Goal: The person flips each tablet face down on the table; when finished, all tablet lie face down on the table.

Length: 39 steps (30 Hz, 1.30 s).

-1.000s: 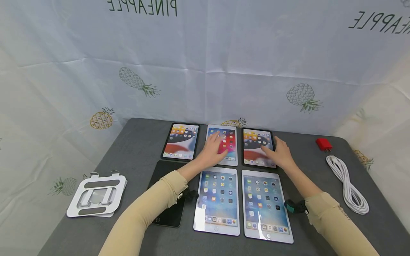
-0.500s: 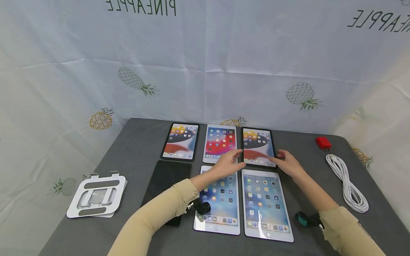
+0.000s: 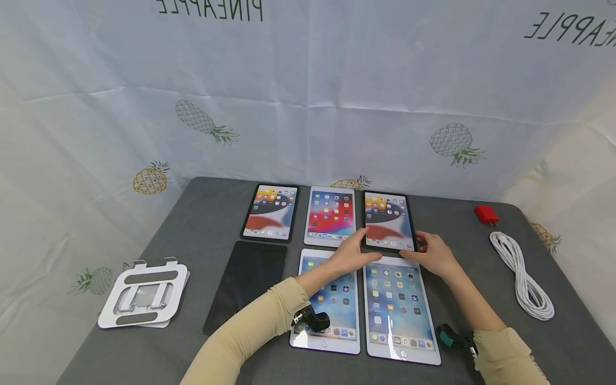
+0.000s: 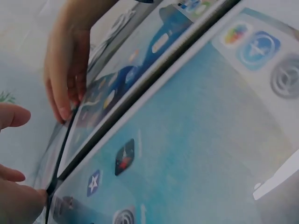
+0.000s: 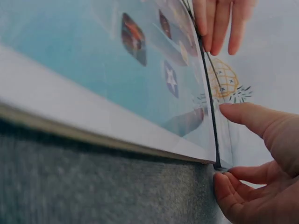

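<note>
The back right black-framed tablet point(image 3: 389, 215) lies screen up between both hands. At its near left corner, my left hand point(image 3: 349, 256) reaches over the white tablets, fingertips at the left edge and thumb along the near edge, fingers fairly straight. My right hand point(image 3: 437, 258) holds the near right corner, its thumb at the near edge and its curled fingers at the side; the right wrist view shows that thumb point(image 5: 247, 116) close up. Just in front lies the front right white tablet point(image 3: 400, 310). A front middle white tablet point(image 3: 332, 294) is partly covered by my left forearm.
Farther left lie a white tablet with a red screen point(image 3: 331, 214), a black-framed tablet point(image 3: 270, 212) and a dark-screened tablet point(image 3: 247, 280). A white folding stand point(image 3: 146, 294) sits at the left. At the right are a red charger plug point(image 3: 486, 215) and a coiled white cable point(image 3: 522, 278).
My left hand has moved right and nearer, from over the red-screened tablet to the back right tablet's near left corner. My right hand has slid down that tablet's right side to its near corner.
</note>
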Available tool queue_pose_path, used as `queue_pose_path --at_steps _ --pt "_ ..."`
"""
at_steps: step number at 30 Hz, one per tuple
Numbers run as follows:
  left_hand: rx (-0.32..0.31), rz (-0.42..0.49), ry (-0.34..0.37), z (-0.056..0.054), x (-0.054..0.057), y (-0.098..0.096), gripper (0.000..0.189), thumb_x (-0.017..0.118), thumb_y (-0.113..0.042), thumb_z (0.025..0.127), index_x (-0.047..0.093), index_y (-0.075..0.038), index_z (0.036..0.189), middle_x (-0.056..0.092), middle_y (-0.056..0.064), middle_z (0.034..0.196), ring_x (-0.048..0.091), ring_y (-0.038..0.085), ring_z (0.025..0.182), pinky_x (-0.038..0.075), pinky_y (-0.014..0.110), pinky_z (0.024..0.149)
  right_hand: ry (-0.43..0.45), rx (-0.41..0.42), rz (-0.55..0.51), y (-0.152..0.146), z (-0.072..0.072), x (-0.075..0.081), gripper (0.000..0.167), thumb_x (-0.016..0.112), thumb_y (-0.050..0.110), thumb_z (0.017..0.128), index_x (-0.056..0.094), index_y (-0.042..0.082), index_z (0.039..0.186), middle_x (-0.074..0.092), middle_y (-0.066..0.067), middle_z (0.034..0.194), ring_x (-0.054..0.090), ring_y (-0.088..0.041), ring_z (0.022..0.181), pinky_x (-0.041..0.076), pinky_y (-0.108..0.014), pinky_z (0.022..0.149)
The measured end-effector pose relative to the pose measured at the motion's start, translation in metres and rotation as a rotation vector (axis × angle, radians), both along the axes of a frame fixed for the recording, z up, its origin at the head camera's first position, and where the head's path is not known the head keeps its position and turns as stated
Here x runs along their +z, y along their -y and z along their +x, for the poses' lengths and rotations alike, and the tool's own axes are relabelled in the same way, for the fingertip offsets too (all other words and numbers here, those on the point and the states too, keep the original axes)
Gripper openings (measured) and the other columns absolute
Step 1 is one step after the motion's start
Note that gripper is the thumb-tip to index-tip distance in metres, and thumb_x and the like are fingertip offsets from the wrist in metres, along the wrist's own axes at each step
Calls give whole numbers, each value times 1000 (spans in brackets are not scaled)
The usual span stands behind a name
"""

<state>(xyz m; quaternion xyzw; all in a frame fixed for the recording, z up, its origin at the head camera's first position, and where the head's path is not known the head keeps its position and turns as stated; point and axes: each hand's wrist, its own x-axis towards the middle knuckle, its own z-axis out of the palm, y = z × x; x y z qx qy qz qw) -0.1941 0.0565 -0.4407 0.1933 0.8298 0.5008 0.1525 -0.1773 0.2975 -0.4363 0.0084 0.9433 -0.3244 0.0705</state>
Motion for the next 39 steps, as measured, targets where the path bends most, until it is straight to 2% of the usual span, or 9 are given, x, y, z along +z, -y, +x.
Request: queue_pose_path --at_steps 6,13,19,23,27,30,33,36,39 --pt "39 53 111 1 1 -4 84 71 -36 88 27 -13 155 35 7 155 40 28 136 37 45 107 -17 -19 65 3 -3 -3 95 76 39 82 30 -17 142 37 -35 129 46 -44 104 48 -53 83" --pt "54 91 137 4 2 -6 83 72 -34 86 29 -11 154 34 8 155 37 28 138 34 45 109 -25 -22 124 4 -7 -4 99 78 40 81 28 -18 143 38 -34 122 44 -41 97 46 -51 79" --pt "52 106 136 6 3 -6 82 71 -34 86 30 -12 154 36 7 154 39 29 137 35 46 108 -22 -8 149 2 -10 -3 101 79 42 80 28 -17 143 38 -34 123 43 -43 101 45 -56 86" --pt "66 140 176 6 3 -6 81 71 -33 86 31 -14 154 35 7 154 43 32 134 39 44 106 -38 2 163 1 -12 -5 103 80 45 78 29 -17 143 38 -35 125 44 -44 101 45 -58 88" --pt "80 222 229 6 3 -6 80 71 -31 86 32 -14 153 39 8 152 43 32 133 37 45 107 -62 17 154 -1 -13 -8 104 80 47 78 30 -18 142 40 -35 124 45 -43 100 45 -58 87" --pt "93 310 278 5 3 -7 77 70 -29 87 33 -14 153 39 8 151 40 29 135 33 49 108 -46 21 94 -2 -14 -9 103 78 47 79 29 -18 143 38 -36 126 42 -44 104 43 -58 88" --pt "100 376 315 4 2 -7 75 68 -27 87 33 -13 153 37 7 153 36 27 137 29 52 110 16 13 -33 -3 -15 -7 101 75 45 83 24 -16 146 34 -36 133 38 -44 109 41 -58 90" --pt "91 392 324 3 0 -6 74 67 -26 88 33 -13 153 35 7 154 34 27 138 28 52 111 103 -15 -198 -4 -16 -3 96 71 41 88 19 -11 150 31 -34 140 35 -43 115 37 -57 95" --pt "80 372 320 4 1 -4 74 66 -28 88 32 -14 153 35 7 154 34 28 138 28 53 110 185 -66 -329 -2 -17 1 94 67 40 91 13 -5 153 25 -32 149 29 -45 127 29 -62 104"
